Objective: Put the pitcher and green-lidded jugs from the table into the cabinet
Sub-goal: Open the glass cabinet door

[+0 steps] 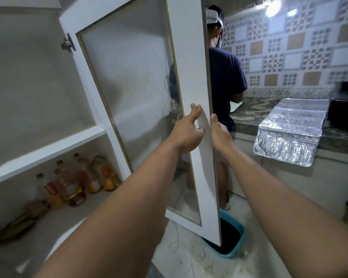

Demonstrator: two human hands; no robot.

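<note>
A white cabinet door (189,57) with a glass pane stands swung out in front of me. My left hand (187,131) lies flat on its inner frame, fingers pointing up. My right hand (219,133) grips the door's outer edge from the other side, fingers hidden behind it. The open cabinet (48,149) at left has a bare upper compartment above a white shelf. The pitcher and the green-lidded jugs are not in view.
Several oil and sauce bottles (74,183) stand on the lower cabinet shelf. A person in a dark shirt (225,81) stands behind the door at the marble counter (249,117). A foil sheet (289,129) hangs over the counter edge. A teal basin (229,237) sits on the floor.
</note>
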